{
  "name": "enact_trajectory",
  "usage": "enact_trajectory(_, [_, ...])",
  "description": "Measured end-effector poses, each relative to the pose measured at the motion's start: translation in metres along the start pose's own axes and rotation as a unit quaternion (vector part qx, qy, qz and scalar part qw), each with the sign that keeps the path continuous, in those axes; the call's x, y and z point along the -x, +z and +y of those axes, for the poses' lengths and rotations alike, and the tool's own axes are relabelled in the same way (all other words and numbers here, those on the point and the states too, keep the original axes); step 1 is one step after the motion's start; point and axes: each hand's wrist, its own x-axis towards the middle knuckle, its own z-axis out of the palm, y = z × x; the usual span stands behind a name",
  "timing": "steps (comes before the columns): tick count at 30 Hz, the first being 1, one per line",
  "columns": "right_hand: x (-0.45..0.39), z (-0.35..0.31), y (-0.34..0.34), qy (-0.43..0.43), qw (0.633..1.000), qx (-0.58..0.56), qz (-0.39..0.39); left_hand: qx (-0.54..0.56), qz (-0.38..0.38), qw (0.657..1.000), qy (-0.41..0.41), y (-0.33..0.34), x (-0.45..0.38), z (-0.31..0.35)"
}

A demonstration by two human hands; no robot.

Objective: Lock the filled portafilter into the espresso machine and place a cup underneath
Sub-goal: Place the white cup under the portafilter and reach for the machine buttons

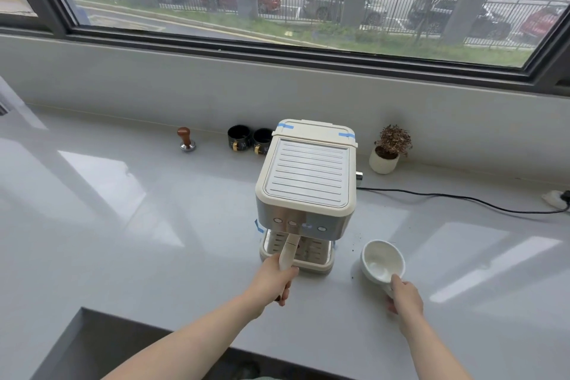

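A cream and steel espresso machine (305, 182) stands on the grey counter. The portafilter's cream handle (288, 251) sticks out from under the machine's front, over the drip tray (320, 262); its basket is hidden beneath the machine. My left hand (273, 279) is wrapped around the near end of that handle. To the right of the machine, a white cup (382, 261) is tilted with its empty inside facing me. My right hand (405, 298) grips it by the near side, at the handle.
Behind the machine on the left are two black cups (239, 139) and a wooden-topped tamper (186, 139). A small potted plant (389, 149) sits at the back right. A black power cord (462, 199) runs right to a socket (558, 197). Coffee grounds speckle the counter (185, 241).
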Motion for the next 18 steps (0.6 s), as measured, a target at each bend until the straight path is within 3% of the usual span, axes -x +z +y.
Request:
enact_trajectory(10, [-0.007, 0.001, -0.003, 0.052, 0.988, -0.137, -0.046, 0.015, 0.011, 1.000, -0.001, 0.002, 0.001, -0.001])
enact_trajectory(18, [0.011, -0.023, 0.017, 0.016, 0.985, -0.117, -0.122, 0.017, 0.022, 1.000, -0.004, 0.001, -0.002, -0.005])
